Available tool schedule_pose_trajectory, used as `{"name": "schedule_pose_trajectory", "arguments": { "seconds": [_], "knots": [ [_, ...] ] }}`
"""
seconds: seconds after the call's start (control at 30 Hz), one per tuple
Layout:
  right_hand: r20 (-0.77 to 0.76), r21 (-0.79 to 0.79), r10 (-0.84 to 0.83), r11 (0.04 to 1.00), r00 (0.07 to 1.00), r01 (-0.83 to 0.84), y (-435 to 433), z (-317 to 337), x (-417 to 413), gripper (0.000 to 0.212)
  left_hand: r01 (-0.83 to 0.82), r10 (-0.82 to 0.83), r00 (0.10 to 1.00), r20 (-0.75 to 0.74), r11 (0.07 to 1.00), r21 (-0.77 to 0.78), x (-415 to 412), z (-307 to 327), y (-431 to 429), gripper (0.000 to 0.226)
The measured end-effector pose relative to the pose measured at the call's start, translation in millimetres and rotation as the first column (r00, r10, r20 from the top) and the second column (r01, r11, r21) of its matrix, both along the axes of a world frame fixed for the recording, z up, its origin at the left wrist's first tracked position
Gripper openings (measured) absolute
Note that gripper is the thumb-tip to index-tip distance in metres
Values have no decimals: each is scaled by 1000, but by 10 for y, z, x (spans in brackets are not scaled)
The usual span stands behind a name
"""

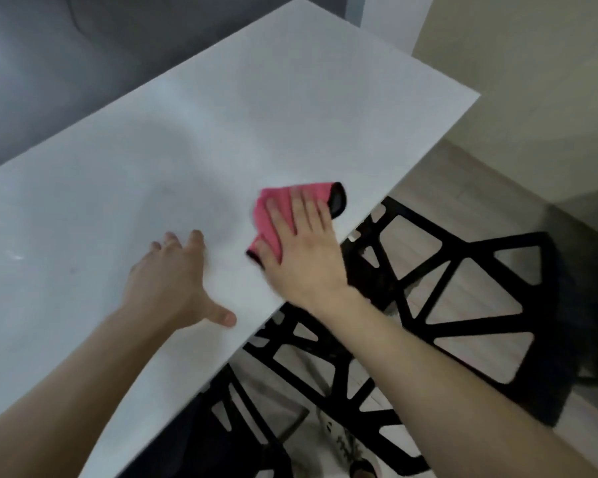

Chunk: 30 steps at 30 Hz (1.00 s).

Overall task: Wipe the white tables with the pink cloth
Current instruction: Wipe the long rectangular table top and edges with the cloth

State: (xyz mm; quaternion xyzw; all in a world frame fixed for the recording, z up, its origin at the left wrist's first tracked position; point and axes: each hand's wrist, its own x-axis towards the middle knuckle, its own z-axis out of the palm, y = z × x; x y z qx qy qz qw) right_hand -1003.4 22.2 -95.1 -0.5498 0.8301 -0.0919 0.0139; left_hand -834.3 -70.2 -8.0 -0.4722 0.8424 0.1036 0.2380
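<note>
At far left, behind the worktop, a grey padded sofa (66,63). Across most of the view, the smooth white rectangular worktop (239,108), running away at a slant, faintly glossy. On its near part, the left grip (173,281), wide, fingers spread and straight, palm down on the bare surface, holding nothing. Just to the right, near the worktop's right edge, the folded pink cloth with black trim (263,217), lying on the white surface. On top of it, the right grip (304,253), fingers straight and pressed flat over the cloth, not curled round it, thumb by the cloth's near corner. Past the edge, lower right, a black plastic chair with triangular cut-outs (553,322), close against the worktop and partly hidden by the right forearm. Beneath it, pale wooden floor (435,181); further right, a beige wall (532,81). Low down under the chair, a white item with dark marks (339,443), too blurred to read.
</note>
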Motion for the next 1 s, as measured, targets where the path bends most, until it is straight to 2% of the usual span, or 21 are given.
{"name": "schedule_pose_trajectory", "arguments": {
  "seconds": [0.03, 0.07, 0.1, 0.17, 0.23, 0.3, 0.37, 0.43, 0.5, 0.53, 0.57, 0.67, 0.73, 0.77, 0.83, 0.9, 0.93, 0.97, 1.0],
  "knots": [
    [25, -3, 160, 987, 987, -160, 196, 21, 148, 75, 0, 0, 1000, 7, 1000, 2, 1, 12, 0, 147],
    [25, 26, 249, 968, 968, -249, 293, 46, 85, 77, -3, 3, 1000, 9, 1000, 4, 1, 33, 4, 149],
    [21, 50, 252, 966, 968, -253, 295, 57, -141, 81, -6, 6, 1000, 9, 1000, 12, -1, 47, 12, 149],
    [-22, 131, 0, 991, 1000, 3, 131, 83, -833, 87, -3, 3, 1000, 3, 1000, 19, -14, 61, 30, 145],
    [-10, 168, -283, 945, 959, 281, -29, 117, -1262, 88, -2, 2, 1000, -8, 1000, 12, -28, 55, 16, 140],
    [-24, 104, -358, 928, 933, 359, -97, 86, -921, 86, 3, -3, 1000, -26, 1000, -1, -22, 33, 0, 138],
    [-18, 24, -129, 991, 991, 129, -4, -8, -176, 80, -2, 2, 1000, -19, 1000, -9, -12, 29, -5, 140],
    [48, -27, 197, 980, 979, -196, 204, -29, 193, 76, -24, 24, 1000, 1, 1000, -6, -31, 40, -4, 140],
    [37, 6, 359, 933, 933, -359, 265, 41, -192, 80, -46, 46, 999, 21, 999, 5, -82, 57, 0, 139],
    [27, 48, 372, 927, 928, -373, 231, 47, -536, 83, -67, 66, 997, 29, 998, 15, -93, 61, 4, 140],
    [25, 98, 323, 941, 946, -324, 168, 55, -940, 87, -94, 93, 995, 35, 995, 19, -99, 68, 7, 142],
    [3, 130, -60, 990, 998, 60, 65, 56, -2011, 87, -186, 185, 982, 25, 982, 42, -181, 97, 89, 150],
    [-8, 75, -163, 984, 987, 164, -4, 2, -1922, 85, -276, 278, 960, -35, 960, 55, -317, 136, 202, 150],
    [-29, 45, -100, 994, 995, 101, -7, -30, -1679, 84, -307, 309, 947, -84, 951, 44, -431, 158, 267, 148],
    [-16, 1, 232, 973, 973, -232, 109, -59, -1242, 77, -318, 313, 935, -166, 948, 0, -739, 194, 367, 141],
    [22, 23, 533, 845, 846, -534, 223, 16, -1334, 75, -315, 300, 933, -200, 948, -46, -1044, 196, 382, 140],
    [32, 25, 585, 810, 810, -586, 195, 66, -1604, 78, -313, 296, 935, -197, 948, -61, -1171, 177, 362, 141],
    [43, 41, 565, 823, 824, -566, 136, 89, -1945, 81, -315, 298, 936, -189, 947, -67, -1256, 131, 332, 141],
    [43, 67, 473, 878, 880, -475, 62, 87, -2309, 85, -319, 304, 935, -182, 945, -64, -1301, 72, 302, 140]
  ]
}}
